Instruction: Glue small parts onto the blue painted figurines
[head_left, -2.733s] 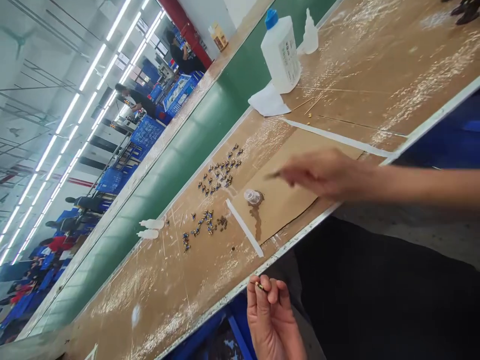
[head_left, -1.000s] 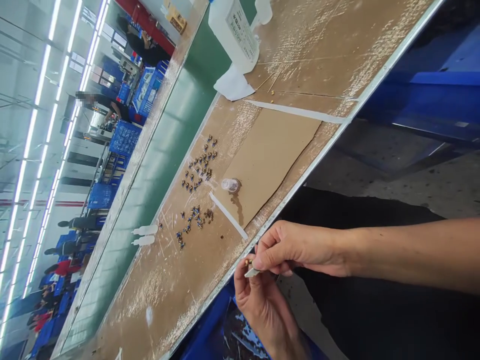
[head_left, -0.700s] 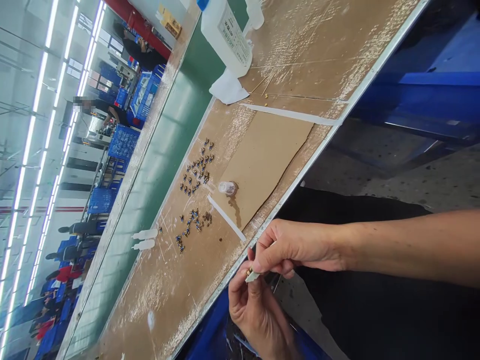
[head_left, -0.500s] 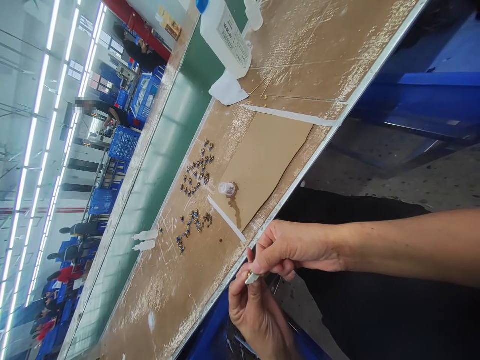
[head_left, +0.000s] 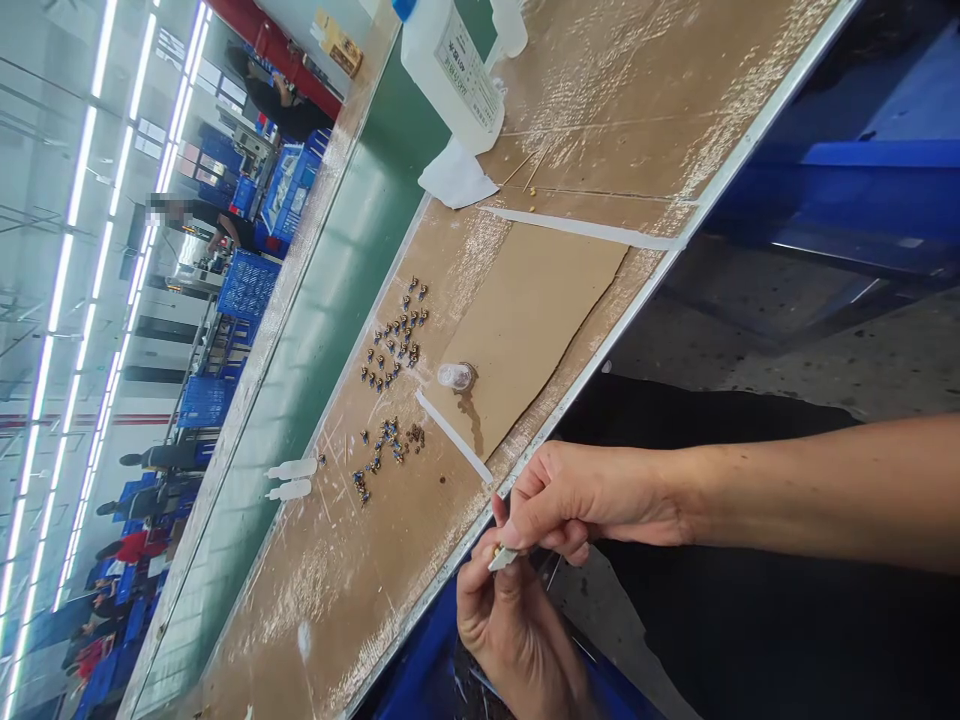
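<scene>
The view is turned sideways, with the ceiling lights along the left edge. My left hand (head_left: pixel 510 630), lower in the view, pinches with thumb and index finger at a tiny gold-coloured piece (head_left: pixel 496 551). Against it lies a small pale, flat piece (head_left: pixel 502 559). My right hand (head_left: pixel 559 500) comes in from the right and pinches at the pale piece, its fingertips meeting those of my left hand. The fingers hide most of both pieces. Both hands are off the table's front edge, above my dark-clothed lap.
On the brown table (head_left: pixel 360 590) lie several small blue-and-gold pieces (head_left: pixel 390 345), a cardboard sheet (head_left: pixel 540 310) with a small clear cup (head_left: pixel 456 377), and two dropper bottles (head_left: pixel 291 480). A large white bottle (head_left: pixel 454 80) stands by a white cloth (head_left: pixel 457 176). People work beyond.
The pale piece has tilted slightly between my fingertips, showing a little more of its face. Both hands stay in nearly the same place.
</scene>
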